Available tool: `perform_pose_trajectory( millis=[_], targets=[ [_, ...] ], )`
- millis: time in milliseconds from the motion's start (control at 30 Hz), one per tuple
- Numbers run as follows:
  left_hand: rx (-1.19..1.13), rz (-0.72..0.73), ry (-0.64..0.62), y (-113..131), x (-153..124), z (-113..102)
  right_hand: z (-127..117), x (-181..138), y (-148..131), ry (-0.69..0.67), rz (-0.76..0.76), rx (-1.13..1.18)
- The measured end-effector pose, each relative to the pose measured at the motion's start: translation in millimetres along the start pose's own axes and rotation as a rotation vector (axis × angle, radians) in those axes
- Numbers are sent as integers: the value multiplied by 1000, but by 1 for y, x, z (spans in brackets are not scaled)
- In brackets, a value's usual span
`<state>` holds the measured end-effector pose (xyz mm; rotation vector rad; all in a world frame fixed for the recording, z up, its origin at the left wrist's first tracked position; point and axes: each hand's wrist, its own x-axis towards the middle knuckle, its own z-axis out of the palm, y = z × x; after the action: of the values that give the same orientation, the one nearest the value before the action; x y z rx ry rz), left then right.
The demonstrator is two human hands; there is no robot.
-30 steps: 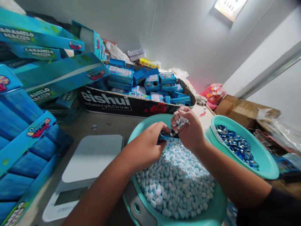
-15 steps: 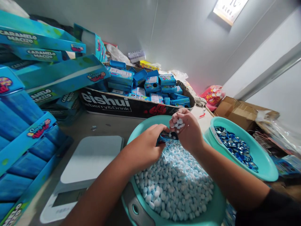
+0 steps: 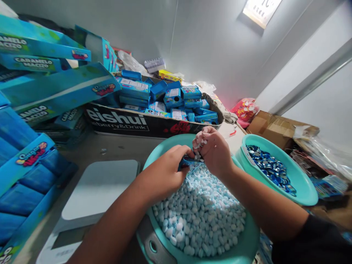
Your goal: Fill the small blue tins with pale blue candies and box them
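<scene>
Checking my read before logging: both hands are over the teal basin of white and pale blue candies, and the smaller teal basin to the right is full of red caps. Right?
Not quite. In the head view the smaller teal basin holds blue caps, not red ones. The rest stands: the left hand and right hand are over the teal basin of white and pale blue candies.
</scene>
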<state>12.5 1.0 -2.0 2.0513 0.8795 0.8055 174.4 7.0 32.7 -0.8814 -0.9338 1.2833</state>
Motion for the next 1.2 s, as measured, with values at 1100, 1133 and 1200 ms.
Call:
perform_pose_trajectory(
  millis=[1100, 1133, 1200],
  targets=[
    [-18, -90, 269, 9, 0, -4, 2, -9, -1, -151, -265, -230],
    [-21, -61, 261, 8, -1, -4, 2, -10, -2, -165, -298, -286],
    [-19, -6, 263, 7, -1, -4, 1, -12, -3, -184, -357, -368]
  ],
)
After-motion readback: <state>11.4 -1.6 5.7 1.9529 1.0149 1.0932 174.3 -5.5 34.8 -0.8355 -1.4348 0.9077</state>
